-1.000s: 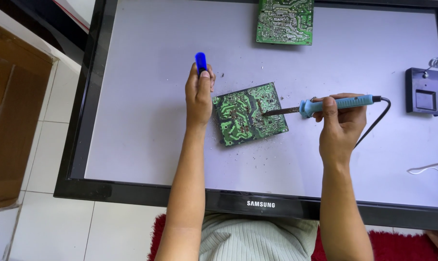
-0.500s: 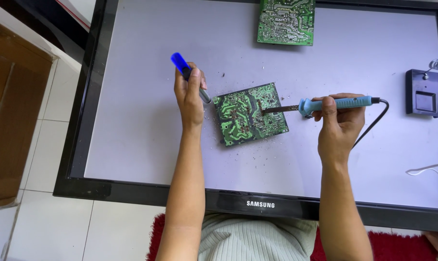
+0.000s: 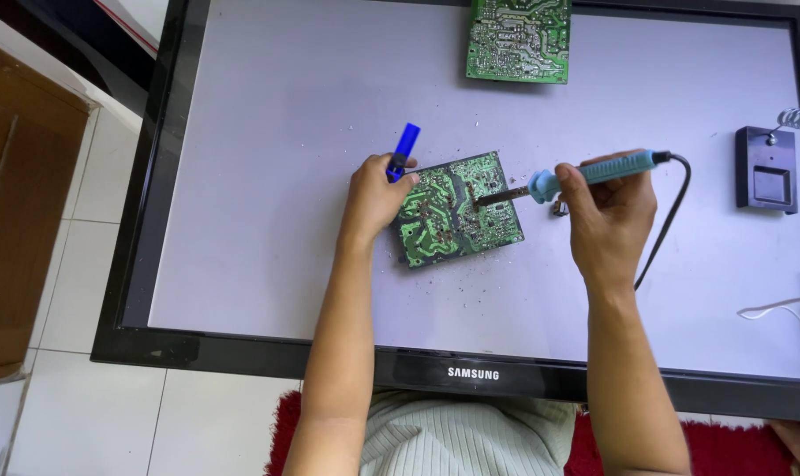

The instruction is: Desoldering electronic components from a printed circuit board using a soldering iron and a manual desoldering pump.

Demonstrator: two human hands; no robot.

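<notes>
— Your right hand is gripping the soldering iron, tip on the green board at centre. Risk?

— Your left hand, clutching the blue tool, is barely steadying the board; it could slide, smearing solder.

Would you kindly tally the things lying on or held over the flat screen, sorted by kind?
Green circuit boards: 2 (one under the hands, one at the top edge)
Soldering iron: 1
Blue-handled tool: 1
Black iron stand: 1
Total: 5
</notes>
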